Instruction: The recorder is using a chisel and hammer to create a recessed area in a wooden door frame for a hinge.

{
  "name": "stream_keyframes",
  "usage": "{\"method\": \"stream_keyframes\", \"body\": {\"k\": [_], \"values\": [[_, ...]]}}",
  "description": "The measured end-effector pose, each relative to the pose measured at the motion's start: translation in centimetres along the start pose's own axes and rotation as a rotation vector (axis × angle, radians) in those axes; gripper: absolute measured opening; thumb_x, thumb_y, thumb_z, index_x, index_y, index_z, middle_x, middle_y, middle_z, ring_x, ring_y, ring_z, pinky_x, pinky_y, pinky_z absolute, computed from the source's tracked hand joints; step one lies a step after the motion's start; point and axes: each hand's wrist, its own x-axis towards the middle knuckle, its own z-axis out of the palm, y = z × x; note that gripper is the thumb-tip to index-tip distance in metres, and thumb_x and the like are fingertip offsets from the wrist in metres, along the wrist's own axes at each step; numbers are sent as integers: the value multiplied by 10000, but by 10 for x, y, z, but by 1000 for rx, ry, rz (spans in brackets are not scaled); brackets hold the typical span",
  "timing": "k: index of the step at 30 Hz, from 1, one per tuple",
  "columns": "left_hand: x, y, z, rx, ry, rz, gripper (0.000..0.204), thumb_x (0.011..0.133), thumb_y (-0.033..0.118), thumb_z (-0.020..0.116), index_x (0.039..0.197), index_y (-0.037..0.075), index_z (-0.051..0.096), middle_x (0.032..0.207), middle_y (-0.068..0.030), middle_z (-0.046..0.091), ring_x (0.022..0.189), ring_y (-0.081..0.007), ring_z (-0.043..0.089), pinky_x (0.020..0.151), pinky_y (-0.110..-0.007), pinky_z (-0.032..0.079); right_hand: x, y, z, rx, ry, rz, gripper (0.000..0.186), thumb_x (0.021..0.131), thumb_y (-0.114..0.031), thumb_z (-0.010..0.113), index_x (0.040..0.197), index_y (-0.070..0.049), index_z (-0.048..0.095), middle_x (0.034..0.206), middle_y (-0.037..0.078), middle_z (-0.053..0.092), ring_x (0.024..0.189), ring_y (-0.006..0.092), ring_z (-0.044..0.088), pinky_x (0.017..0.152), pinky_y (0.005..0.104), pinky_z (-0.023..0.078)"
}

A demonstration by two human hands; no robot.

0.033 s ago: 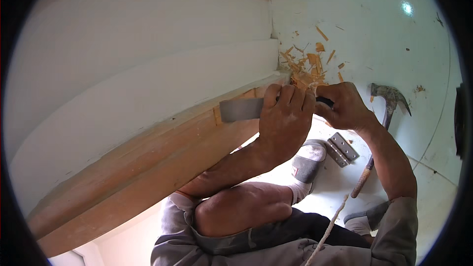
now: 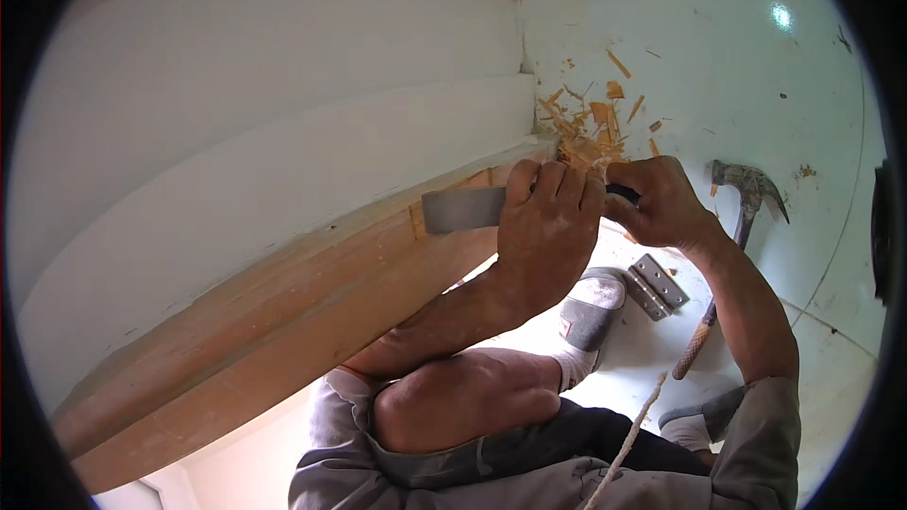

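Observation:
A broad flat-bladed chisel [image 2: 463, 211] lies against the wooden door frame [image 2: 312, 269], its blade pointing left across a recess cut in the wood. My left hand [image 2: 553, 227] is closed over the blade near the handle, its fingers wrapped from above. My right hand [image 2: 661, 203] grips the dark handle at the right end; part of that handle is hidden by the fingers. Under my right forearm, on the floor, a claw hammer [image 2: 746, 184] rests with its head away from me. A metal hinge [image 2: 656, 287] lies open beside my shoe.
Wood chips and shavings [image 2: 595, 127] are heaped at the foot of the frame, in the corner by the white wall [image 2: 331, 57]. My bent knee [image 2: 463, 401] and shoe [image 2: 593, 310] are close under the hands. A pale cord [image 2: 633, 439] hangs in front of my lap.

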Motion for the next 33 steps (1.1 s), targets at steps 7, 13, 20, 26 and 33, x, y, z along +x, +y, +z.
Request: {"method": "stream_keyframes", "body": {"k": [7, 13, 20, 26, 33], "values": [[-1, -2, 13, -5, -32, -31, 230, 706, 122, 637, 917, 31, 629, 826, -75, 548, 841, -222, 502, 820, -380, 367, 1, 20, 15, 36, 5, 23, 570, 856, -630, 585, 714, -78, 586, 532, 93, 542, 511, 311, 583, 491, 398, 452], [3, -4, 4, 41, -93, -62, 166, 746, 129, 686, 880, 70, 607, 789, -54, 540, 801, -212, 505, 741, -382, 350, 11, 20, 17, 101, 7, 10, 547, 855, -620, 598, 770, -80, 611, 543, 69, 574, 526, 290, 607, 500, 384, 465], [1, -7, 11, 74, -30, -58, 167, 707, 135, 641, 850, 51, 620, 810, -78, 542, 830, -204, 484, 808, -361, 346, 19, 20, 11, 80, -23, 35, 545, 844, -620, 614, 741, -86, 586, 542, 63, 572, 518, 277, 594, 514, 376, 459], [5, -6, 10, 99, -38, -83, 135, 764, 128, 674, 866, 74, 604, 775, -53, 543, 800, -205, 508, 768, -376, 345, 24, 26, 7, 64, -20, 14, 603, 825, -661, 603, 719, -69, 561, 539, 78, 511, 496, 260, 520, 500, 369, 419], [13, -7, 10, 124, -7, -137, 174, 741, 125, 638, 903, 63, 636, 823, -62, 559, 877, -203, 506, 820, -357, 359, 39, 25, -8, 2, 13, -63, 652, 820, -699, 572, 721, -55, 560, 545, 87, 484, 489, 272, 472, 488, 371, 393]]}}
